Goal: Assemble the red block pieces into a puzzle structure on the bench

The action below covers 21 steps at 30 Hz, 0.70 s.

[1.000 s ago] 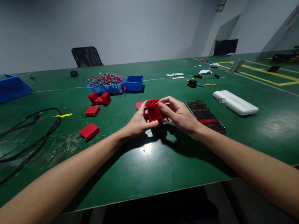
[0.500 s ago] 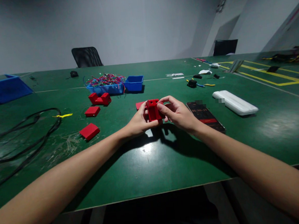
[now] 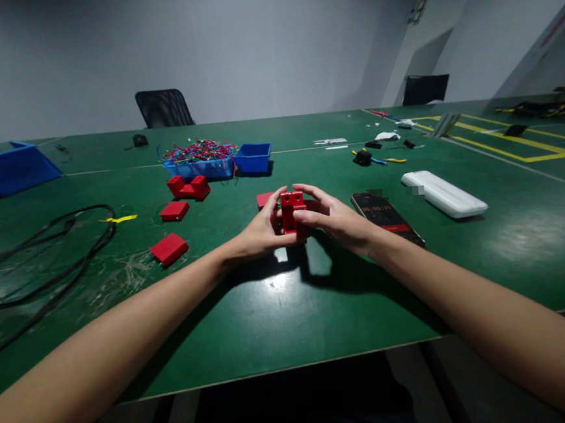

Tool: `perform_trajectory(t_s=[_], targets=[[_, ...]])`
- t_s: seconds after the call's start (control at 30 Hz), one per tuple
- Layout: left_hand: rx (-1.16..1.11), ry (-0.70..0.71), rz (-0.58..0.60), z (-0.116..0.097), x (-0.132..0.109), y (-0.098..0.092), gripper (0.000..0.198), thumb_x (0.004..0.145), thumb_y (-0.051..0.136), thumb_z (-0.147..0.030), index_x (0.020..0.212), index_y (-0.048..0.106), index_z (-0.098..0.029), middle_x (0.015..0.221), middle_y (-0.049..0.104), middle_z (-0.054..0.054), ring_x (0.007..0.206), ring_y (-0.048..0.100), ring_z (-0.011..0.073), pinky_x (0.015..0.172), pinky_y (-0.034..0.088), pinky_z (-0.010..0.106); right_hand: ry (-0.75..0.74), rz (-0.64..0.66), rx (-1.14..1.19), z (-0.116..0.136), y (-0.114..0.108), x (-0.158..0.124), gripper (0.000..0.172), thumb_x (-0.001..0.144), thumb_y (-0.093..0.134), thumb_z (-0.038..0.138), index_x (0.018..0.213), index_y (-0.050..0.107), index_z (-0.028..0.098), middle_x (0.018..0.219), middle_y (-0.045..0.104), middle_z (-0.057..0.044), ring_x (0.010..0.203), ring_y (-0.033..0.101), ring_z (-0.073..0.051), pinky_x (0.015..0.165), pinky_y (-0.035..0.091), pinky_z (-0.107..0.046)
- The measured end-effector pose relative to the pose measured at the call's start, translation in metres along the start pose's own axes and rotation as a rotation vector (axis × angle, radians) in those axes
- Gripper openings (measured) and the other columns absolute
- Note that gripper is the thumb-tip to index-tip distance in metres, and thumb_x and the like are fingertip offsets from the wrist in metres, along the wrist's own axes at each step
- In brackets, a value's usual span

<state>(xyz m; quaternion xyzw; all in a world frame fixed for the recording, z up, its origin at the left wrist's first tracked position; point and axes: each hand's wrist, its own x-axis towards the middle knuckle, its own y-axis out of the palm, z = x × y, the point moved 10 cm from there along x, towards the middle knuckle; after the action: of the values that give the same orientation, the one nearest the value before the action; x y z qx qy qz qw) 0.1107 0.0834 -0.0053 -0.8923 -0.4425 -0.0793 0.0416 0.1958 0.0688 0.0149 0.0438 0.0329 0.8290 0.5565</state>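
A red plastic housing (image 3: 288,220) with two small holes in its top edge is held up above the table at the centre. My left hand (image 3: 263,231) is closed round its left side, thumb and fingers at top and bottom. My right hand (image 3: 333,220) grips from the right, its thumb across the front; a red block lies under that thumb, and whether it is a separate piece I cannot tell. Behind my left fingers another red block (image 3: 264,200) rests on the table, partly hidden.
To the left lie a red U-shaped bracket (image 3: 189,187), two red blocks (image 3: 175,211) and black cables (image 3: 80,253). A blue bin of wires (image 3: 205,168) and a smaller blue bin (image 3: 253,158) stand behind. A phone (image 3: 385,219) and white power bank (image 3: 443,193) lie right.
The red housing has turned slightly and shifted a little right and down. My right thumb has moved down across its front, and the right fingers have come over its top.
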Motion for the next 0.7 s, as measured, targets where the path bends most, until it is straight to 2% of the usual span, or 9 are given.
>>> perform_trajectory(t_s=[0.13, 0.33, 0.47, 0.53, 0.63, 0.7], targets=[[0.014, 0.013, 0.008, -0.002, 0.000, 0.001, 0.108, 0.065, 0.083, -0.020, 0.152, 0.019, -0.024, 0.143, 0.049, 0.019, 0.129, 0.053, 0.0338, 0.106, 0.045, 0.050, -0.007, 0.006, 0.009, 0.000, 0.000, 0.000, 0.068, 0.069, 0.081, 0.031, 0.128, 0.048, 0.026, 0.124, 0.066, -0.007, 0.116, 0.062, -0.023, 0.103, 0.049, -0.042], [-0.031, -0.027, 0.014, 0.009, 0.000, 0.000, 0.108, 0.065, 0.083, -0.020, 0.152, 0.018, -0.023, 0.132, 0.058, 0.018, 0.120, 0.061, 0.0318, 0.100, 0.049, 0.048, -0.002, -0.008, -0.009, -0.002, -0.007, 0.003, 0.068, 0.070, 0.082, 0.028, 0.128, 0.047, 0.026, 0.111, 0.071, -0.006, 0.106, 0.067, -0.022, 0.100, 0.051, -0.045], [-0.035, -0.020, 0.014, 0.011, 0.001, 0.000, 0.102, 0.065, 0.084, -0.021, 0.148, 0.025, -0.022, 0.129, 0.061, 0.018, 0.116, 0.063, 0.0313, 0.099, 0.050, 0.049, -0.017, 0.034, -0.040, -0.001, -0.004, 0.002, 0.064, 0.072, 0.081, 0.030, 0.127, 0.048, 0.027, 0.117, 0.070, -0.007, 0.110, 0.066, -0.023, 0.103, 0.049, -0.050], [-0.036, -0.002, 0.002, 0.010, 0.001, -0.001, 0.097, 0.064, 0.085, -0.022, 0.145, 0.031, -0.021, 0.131, 0.060, 0.018, 0.117, 0.062, 0.0315, 0.101, 0.049, 0.048, -0.012, 0.099, -0.073, -0.002, 0.002, 0.001, 0.081, 0.066, 0.085, 0.028, 0.135, 0.042, 0.028, 0.124, 0.066, -0.008, 0.117, 0.063, -0.025, 0.106, 0.046, -0.051], [-0.049, -0.014, -0.011, 0.012, 0.002, -0.003, 0.090, 0.064, 0.085, -0.025, 0.140, 0.036, -0.019, 0.128, 0.062, 0.019, 0.116, 0.063, 0.0318, 0.100, 0.050, 0.048, -0.009, 0.214, -0.148, -0.008, 0.012, -0.001, 0.118, 0.054, 0.090, 0.021, 0.149, 0.020, 0.030, 0.135, 0.058, -0.013, 0.127, 0.056, -0.028, 0.108, 0.044, -0.053], [-0.056, -0.026, -0.022, 0.014, 0.003, -0.004, 0.090, 0.064, 0.085, -0.025, 0.139, 0.037, -0.018, 0.125, 0.064, 0.018, 0.114, 0.065, 0.0319, 0.097, 0.051, 0.048, -0.057, 0.240, -0.206, -0.008, 0.014, -0.001, 0.126, 0.051, 0.090, 0.019, 0.151, 0.014, 0.031, 0.143, 0.050, -0.015, 0.130, 0.053, -0.029, 0.107, 0.044, -0.053]])
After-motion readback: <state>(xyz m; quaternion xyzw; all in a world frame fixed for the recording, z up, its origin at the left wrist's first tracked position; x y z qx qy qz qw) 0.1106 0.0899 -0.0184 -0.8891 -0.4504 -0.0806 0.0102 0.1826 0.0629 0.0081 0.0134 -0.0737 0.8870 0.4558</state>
